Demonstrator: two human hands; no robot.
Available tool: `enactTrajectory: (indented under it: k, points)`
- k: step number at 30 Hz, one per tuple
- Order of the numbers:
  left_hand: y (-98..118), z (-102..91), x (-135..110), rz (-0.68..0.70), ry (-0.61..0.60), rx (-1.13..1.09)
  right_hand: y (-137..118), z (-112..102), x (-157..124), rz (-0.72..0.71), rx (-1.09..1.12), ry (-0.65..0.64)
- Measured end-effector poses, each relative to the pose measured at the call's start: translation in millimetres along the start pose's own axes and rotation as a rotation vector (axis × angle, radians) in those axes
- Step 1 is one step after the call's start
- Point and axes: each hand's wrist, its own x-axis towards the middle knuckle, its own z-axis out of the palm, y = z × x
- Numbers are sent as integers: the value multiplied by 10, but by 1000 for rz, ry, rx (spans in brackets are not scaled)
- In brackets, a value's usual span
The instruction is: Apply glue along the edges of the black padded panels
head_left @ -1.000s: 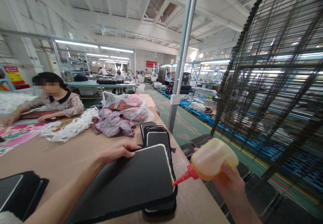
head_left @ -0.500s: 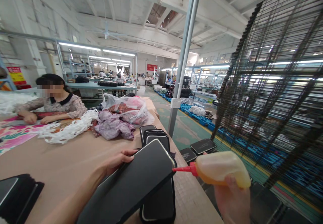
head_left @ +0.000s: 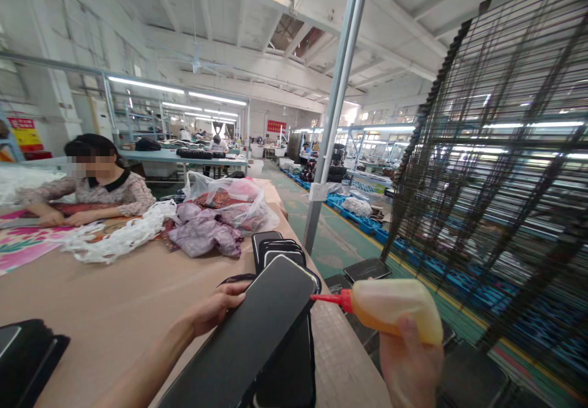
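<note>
My left hand (head_left: 215, 309) grips the far edge of a flat black panel (head_left: 257, 334) and holds it tilted up off the brown table (head_left: 114, 298). My right hand (head_left: 407, 359) is closed round a yellowish glue bottle (head_left: 395, 307). Its red nozzle (head_left: 328, 298) touches the panel's right edge near the upper corner. Under and beyond the panel lies a stack of similar black panels (head_left: 275, 245).
A seated person (head_left: 98, 187) works at the table's far left beside white strips (head_left: 119, 236), purple cloth (head_left: 204, 233) and a plastic bag (head_left: 234, 203). A steel post (head_left: 333, 114) stands right of the table. A tall black wire rack (head_left: 500, 169) fills the right. More black pieces (head_left: 22, 353) lie at the near left.
The panel has been tipped up from flat to a steep tilt. The bottle's nozzle has moved from the panel's near right edge up to its far right corner. The view has shifted slightly.
</note>
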Motion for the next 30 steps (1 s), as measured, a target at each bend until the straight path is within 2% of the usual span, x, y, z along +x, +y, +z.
enactTrajectory:
  k: [9, 18, 25, 30]
  points:
    - [-83, -18, 30, 35, 3, -61, 94, -7, -7, -65, -32, -7]
    - [-82, -15, 32, 51, -39, -63, 149, -1, -65, -42, -57, 12]
    - [-109, -57, 80, 41, -9, -68, 135, 32, -108, 1, -23, -74]
    - [-91, -31, 70, 45, 3, -59, 135, 71, -163, 38, -2, -73]
